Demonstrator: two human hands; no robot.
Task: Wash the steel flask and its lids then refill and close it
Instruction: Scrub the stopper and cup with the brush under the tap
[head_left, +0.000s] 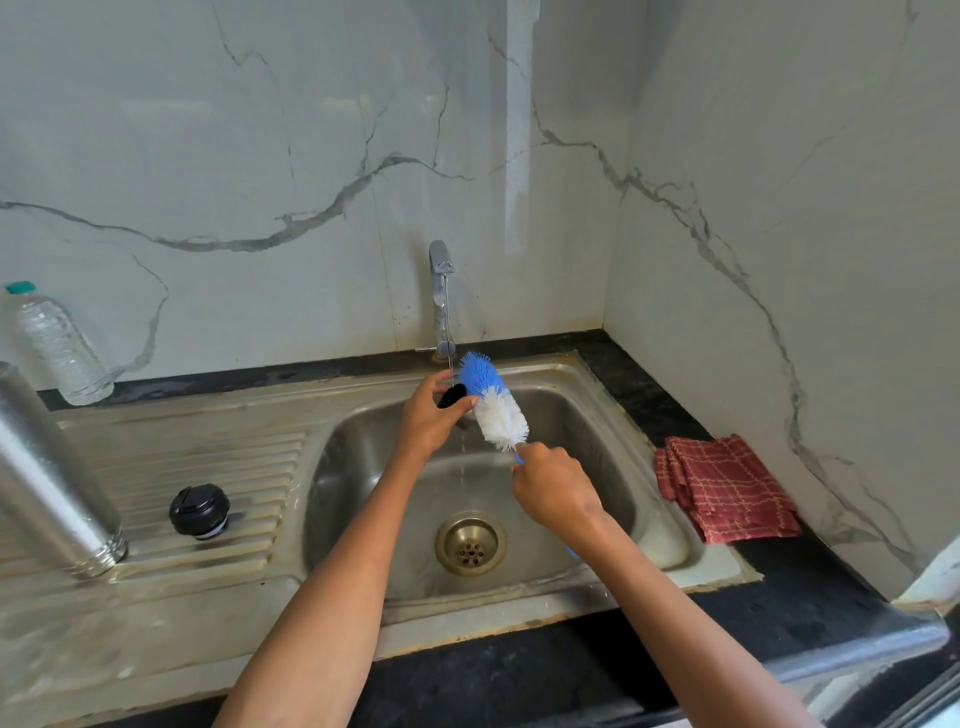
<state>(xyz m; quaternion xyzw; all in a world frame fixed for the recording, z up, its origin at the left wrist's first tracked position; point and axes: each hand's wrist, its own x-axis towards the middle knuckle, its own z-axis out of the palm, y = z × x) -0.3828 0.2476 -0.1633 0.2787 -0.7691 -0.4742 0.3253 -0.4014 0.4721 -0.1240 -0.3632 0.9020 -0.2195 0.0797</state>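
1. Left fingers (457, 402) clamped around a small black lid (450, 396) under the tap (441, 291) stream.
2. Right fingers (540, 460) clenched on the brush (493, 402) handle; bristles touching the lid, long axis toward 11 o'clock.
3. Flask (49, 483) upside down at 9 o'clock on the drainboard (208, 457), second lid (199, 511) beside it.

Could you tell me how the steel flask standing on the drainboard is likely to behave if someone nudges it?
The steel flask stands tall and narrow, so it probably tips easily. The ridged drainboard looks wet, so it may slide. Once down, its round body would likely roll.
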